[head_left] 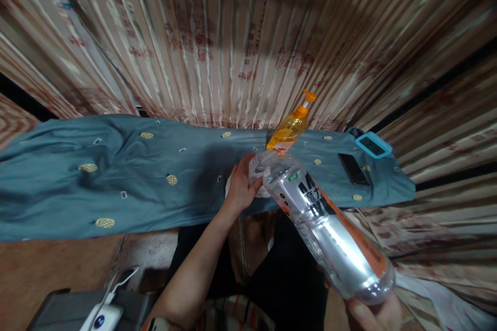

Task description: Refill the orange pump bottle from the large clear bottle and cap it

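Observation:
A large clear plastic bottle (330,232) with a silver and orange label lies slantwise in front of me, its neck pointing up and to the left. My right hand (375,314) grips it by the base at the lower right. Around the neck end curl the fingers and thumb of my left hand (244,186), close above the cloth-covered table. Something white (264,192) shows beneath that hand and the neck; most of it is hidden and I cannot tell its kind. Just behind the neck stands an orange pump bottle (288,132) with yellow-orange liquid.
A blue-green cloth (128,170) with pineapple prints covers the narrow table. On its right side are a dark phone (353,169) and a blue-framed device (373,145). Pleated curtains (233,36) hang behind and beside it. A white device with a cable (101,316) sits at lower left.

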{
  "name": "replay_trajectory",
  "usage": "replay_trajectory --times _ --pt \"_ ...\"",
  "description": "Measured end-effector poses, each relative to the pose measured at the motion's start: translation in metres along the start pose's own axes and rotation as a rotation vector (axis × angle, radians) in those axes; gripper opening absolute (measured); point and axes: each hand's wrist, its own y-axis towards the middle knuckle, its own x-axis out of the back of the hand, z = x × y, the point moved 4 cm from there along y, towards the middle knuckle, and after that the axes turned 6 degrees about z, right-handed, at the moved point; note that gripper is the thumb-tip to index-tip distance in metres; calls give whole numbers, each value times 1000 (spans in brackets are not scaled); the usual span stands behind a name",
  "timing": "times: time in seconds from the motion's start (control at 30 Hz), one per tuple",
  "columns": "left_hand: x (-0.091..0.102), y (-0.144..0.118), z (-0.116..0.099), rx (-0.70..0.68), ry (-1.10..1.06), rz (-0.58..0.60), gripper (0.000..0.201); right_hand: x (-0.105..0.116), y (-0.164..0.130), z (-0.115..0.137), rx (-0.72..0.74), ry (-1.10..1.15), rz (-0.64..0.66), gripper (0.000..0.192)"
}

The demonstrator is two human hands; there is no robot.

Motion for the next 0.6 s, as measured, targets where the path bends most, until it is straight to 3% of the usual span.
replay_trajectory --times 0.13,0.33,0.6 --pt "1 0 1 17 -1 6 66 0 2 1 31 -18 53 87" --pt "1 0 1 12 -5 -11 64 -2 2 3 -3 0 4 90" --pt "1 0 1 8 7 -4 63 7 4 -4 -3 -62 15 81"
